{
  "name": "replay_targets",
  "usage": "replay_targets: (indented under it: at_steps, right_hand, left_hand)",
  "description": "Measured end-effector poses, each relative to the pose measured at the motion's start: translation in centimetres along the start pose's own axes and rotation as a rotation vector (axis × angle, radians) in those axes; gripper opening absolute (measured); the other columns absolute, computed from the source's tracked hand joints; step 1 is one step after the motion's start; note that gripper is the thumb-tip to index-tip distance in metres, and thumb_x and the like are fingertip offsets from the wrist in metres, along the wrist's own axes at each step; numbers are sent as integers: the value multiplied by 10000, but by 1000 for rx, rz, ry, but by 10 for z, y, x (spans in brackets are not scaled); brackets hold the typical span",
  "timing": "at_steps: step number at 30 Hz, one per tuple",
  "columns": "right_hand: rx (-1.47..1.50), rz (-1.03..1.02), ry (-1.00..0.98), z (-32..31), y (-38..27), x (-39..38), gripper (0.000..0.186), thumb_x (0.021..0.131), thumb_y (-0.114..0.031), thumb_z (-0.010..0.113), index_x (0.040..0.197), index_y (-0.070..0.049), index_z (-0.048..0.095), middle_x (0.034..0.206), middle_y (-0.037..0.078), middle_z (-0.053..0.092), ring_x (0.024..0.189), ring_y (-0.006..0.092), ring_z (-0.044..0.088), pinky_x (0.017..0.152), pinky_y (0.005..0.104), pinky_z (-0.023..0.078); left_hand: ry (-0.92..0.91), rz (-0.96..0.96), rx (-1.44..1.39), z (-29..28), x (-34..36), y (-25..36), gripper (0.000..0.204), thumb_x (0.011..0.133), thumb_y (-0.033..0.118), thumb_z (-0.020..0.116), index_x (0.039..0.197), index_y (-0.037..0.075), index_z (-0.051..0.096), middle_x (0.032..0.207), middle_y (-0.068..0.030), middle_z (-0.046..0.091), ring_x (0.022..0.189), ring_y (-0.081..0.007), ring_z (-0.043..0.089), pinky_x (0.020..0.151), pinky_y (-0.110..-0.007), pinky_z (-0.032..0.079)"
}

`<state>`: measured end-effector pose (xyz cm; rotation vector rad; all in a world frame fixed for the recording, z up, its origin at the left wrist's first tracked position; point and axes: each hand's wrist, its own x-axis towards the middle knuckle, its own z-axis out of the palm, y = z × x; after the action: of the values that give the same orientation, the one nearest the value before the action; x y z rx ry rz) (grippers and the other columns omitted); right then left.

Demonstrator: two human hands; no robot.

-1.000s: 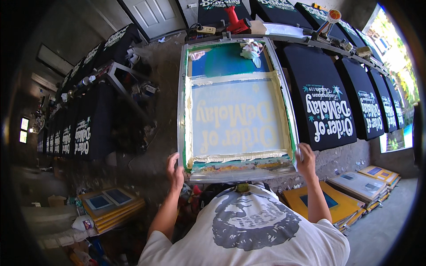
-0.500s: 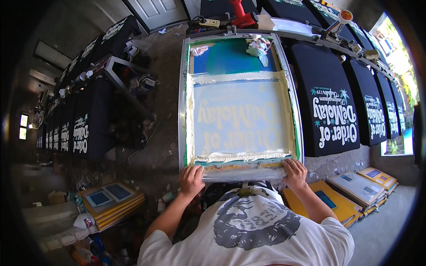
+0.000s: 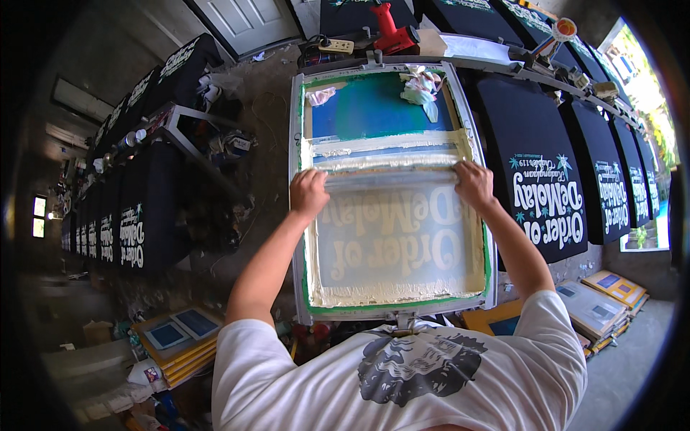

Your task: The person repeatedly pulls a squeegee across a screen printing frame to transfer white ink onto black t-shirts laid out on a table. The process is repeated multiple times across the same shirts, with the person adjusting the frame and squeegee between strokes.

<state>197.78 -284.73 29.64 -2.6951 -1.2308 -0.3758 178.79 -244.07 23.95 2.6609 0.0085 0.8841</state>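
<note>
A wide squeegee lies across a screen printing frame in front of me. My left hand is closed on its left end and my right hand on its right end. A ridge of cream-white ink runs along the squeegee's far side. Nearer to me, the mesh shows large upside-down lettering. Thick ink lines the mesh's near edge. Past the ink, a blue-green area holds a crumpled cloth and a smaller wad.
Black shirts with white print lie on boards at right; more hang over boards at left. A red heat gun and a power strip sit beyond the frame. Stacked yellow-framed screens stand low at left, others at right.
Both hands have pushed the squeegee from the near edge of the screen to past its middle. The ink ridge moved away with it, and the lettering behind looks clearer.
</note>
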Motion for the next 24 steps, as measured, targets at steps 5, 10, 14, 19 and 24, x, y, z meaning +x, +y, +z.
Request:
replay_targets:
  at_steps: [5, 10, 14, 19, 24]
  right_hand:
    - [14, 36, -111, -3, 23, 51, 295, 708, -116, 686, 996, -101, 748, 958, 84, 741, 893, 328, 725, 762, 443, 589]
    - [-11, 146, -234, -47, 15, 91, 327, 736, -22, 658, 1018, -99, 804, 935, 157, 765, 843, 350, 722, 749, 441, 575]
    - [-65, 198, -403, -40, 5, 122, 350, 718, -96, 663, 1044, -113, 790, 932, 183, 754, 888, 373, 729, 761, 462, 585]
    - [-80, 179, -356, -20, 16, 109, 325, 721, -67, 685, 1011, -134, 814, 830, 164, 742, 794, 346, 718, 694, 444, 559]
    - [-142, 219, -486, -32, -2, 43, 284, 720, -109, 726, 989, -145, 808, 842, 129, 759, 777, 305, 730, 700, 415, 572]
  left_hand:
    - [-69, -48, 9, 11, 43, -17, 80, 740, -17, 606, 722, 60, 612, 756, -122, 680, 760, -338, 667, 715, -471, 503]
    - [-69, -52, 95, -26, 91, -12, 90, 741, -9, 590, 699, 69, 602, 728, -121, 672, 733, -354, 662, 724, -477, 476]
    - [-206, -144, 165, -14, 96, -32, 78, 739, -8, 606, 712, 62, 629, 764, -144, 701, 751, -361, 685, 741, -482, 473]
    - [-20, -148, 112, 15, 66, -25, 51, 706, 8, 636, 701, 58, 631, 747, -152, 693, 718, -370, 674, 701, -485, 496]
    - [-40, -126, 77, -11, 9, 14, 95, 649, 4, 636, 677, 62, 566, 695, -137, 636, 661, -385, 619, 673, -493, 469]
